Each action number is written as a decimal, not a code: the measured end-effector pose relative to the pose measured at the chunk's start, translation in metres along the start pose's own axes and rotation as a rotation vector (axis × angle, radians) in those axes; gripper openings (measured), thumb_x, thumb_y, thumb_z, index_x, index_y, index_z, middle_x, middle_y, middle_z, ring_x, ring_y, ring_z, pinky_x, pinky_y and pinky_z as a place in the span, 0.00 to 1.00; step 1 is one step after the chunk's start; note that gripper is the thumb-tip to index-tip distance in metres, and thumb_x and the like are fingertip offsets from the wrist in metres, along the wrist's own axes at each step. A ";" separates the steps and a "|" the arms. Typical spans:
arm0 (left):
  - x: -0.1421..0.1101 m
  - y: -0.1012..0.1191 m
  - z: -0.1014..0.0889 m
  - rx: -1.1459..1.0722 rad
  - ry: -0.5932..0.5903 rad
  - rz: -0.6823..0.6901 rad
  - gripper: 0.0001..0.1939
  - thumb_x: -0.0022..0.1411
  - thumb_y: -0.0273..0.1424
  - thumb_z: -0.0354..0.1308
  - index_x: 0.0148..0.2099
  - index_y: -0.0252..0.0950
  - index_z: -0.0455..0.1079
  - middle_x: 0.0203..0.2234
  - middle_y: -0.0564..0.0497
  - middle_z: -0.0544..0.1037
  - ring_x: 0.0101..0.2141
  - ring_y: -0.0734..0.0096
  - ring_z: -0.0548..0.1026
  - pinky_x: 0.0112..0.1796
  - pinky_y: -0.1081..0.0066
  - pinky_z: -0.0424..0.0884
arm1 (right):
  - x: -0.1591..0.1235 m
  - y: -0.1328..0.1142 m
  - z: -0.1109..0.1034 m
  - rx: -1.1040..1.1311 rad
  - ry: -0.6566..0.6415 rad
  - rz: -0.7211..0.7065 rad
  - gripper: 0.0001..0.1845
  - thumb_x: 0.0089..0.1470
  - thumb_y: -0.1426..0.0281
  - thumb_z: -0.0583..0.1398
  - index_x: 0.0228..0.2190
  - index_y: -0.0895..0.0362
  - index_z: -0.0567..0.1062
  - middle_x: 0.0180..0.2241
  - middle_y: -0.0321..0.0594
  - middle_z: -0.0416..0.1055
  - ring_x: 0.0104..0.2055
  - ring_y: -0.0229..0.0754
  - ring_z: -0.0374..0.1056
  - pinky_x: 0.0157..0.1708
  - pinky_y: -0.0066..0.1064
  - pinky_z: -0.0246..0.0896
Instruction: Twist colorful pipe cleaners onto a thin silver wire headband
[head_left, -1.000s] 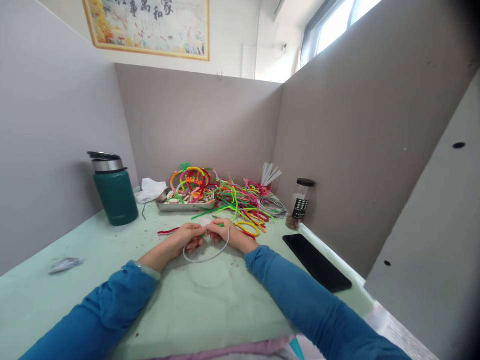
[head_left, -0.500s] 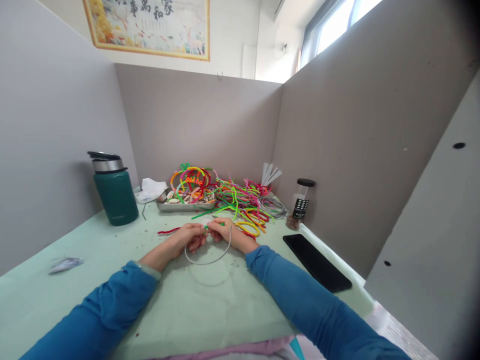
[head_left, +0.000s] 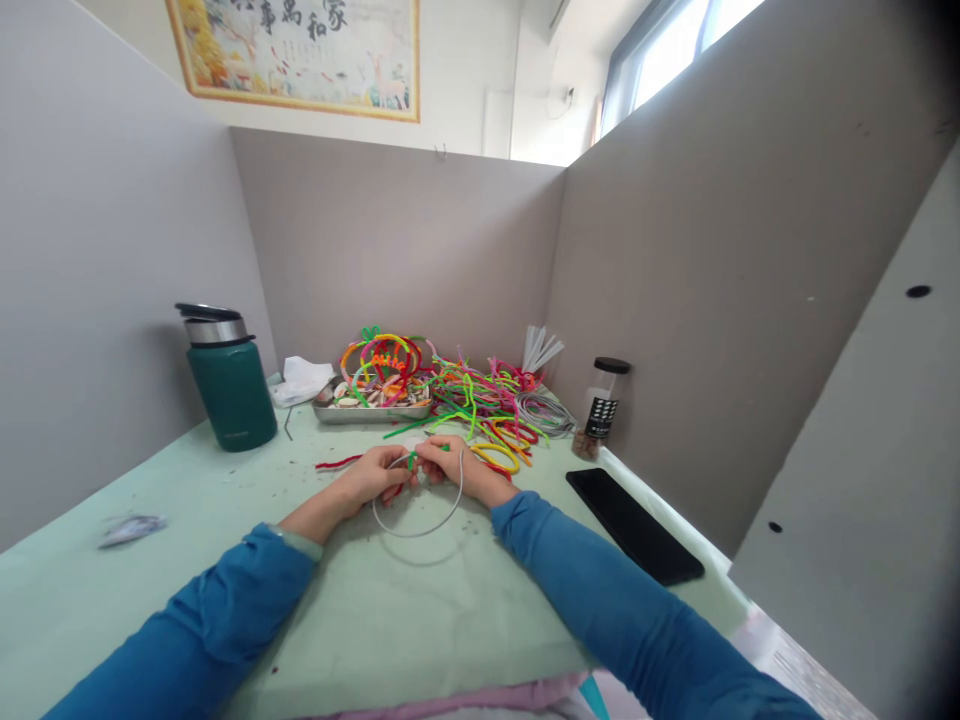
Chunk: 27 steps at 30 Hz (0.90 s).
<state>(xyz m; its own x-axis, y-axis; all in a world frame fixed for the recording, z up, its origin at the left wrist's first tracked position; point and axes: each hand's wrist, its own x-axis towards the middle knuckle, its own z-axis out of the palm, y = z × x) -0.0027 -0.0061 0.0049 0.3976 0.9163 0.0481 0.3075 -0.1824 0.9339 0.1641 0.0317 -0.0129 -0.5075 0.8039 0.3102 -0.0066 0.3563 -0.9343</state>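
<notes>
My left hand (head_left: 373,476) and my right hand (head_left: 451,464) meet over the middle of the pale green table (head_left: 390,600), fingers pinched together. Between them hangs a thin white wire hoop (head_left: 421,518), its curve drooping toward me. A short green pipe cleaner piece (head_left: 413,459) sits at the top of the hoop, where the fingertips of both hands close on it. Blue sleeves cover both forearms.
Behind the hands lies a heap of coloured pipe cleaners (head_left: 480,400) and a metal tray (head_left: 371,410) with finished hoops. A green flask (head_left: 229,380) stands at left, a small jar (head_left: 600,408) and a black phone (head_left: 634,525) at right. Grey partition walls enclose the table.
The hoop has shifted slightly and tilted lower toward me while both hands kept pinching its top. The arms have stayed in place.
</notes>
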 end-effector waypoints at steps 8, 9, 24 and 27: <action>0.000 0.005 0.003 0.120 0.084 0.000 0.13 0.47 0.39 0.57 0.28 0.34 0.62 0.12 0.60 0.63 0.13 0.81 0.59 0.16 0.78 0.55 | 0.002 0.002 0.000 -0.006 -0.001 0.003 0.16 0.50 0.59 0.56 0.22 0.60 0.69 0.15 0.33 0.62 0.17 0.30 0.57 0.17 0.22 0.52; 0.000 0.006 0.003 0.129 0.083 -0.003 0.14 0.47 0.40 0.57 0.27 0.34 0.62 0.12 0.60 0.62 0.13 0.81 0.59 0.16 0.78 0.54 | 0.002 0.002 0.000 -0.009 -0.003 -0.001 0.16 0.50 0.59 0.55 0.22 0.60 0.69 0.15 0.33 0.62 0.17 0.30 0.57 0.17 0.22 0.52; 0.002 0.006 0.004 0.202 0.145 0.022 0.18 0.50 0.46 0.52 0.26 0.34 0.63 0.10 0.59 0.63 0.11 0.79 0.60 0.15 0.77 0.55 | 0.000 -0.001 0.002 -0.003 0.008 -0.016 0.17 0.50 0.59 0.55 0.20 0.60 0.66 0.15 0.31 0.60 0.16 0.29 0.54 0.17 0.21 0.49; 0.003 0.005 0.003 0.185 0.162 0.034 0.19 0.51 0.47 0.52 0.27 0.34 0.63 0.11 0.59 0.64 0.11 0.80 0.60 0.15 0.78 0.55 | 0.000 -0.001 0.002 0.008 0.012 0.001 0.18 0.49 0.58 0.55 0.20 0.60 0.67 0.16 0.31 0.61 0.16 0.29 0.55 0.17 0.21 0.50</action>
<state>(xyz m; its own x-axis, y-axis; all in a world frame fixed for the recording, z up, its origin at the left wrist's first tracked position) 0.0028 -0.0058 0.0087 0.2714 0.9510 0.1481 0.4557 -0.2625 0.8506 0.1622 0.0303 -0.0123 -0.4970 0.8099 0.3115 -0.0134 0.3518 -0.9360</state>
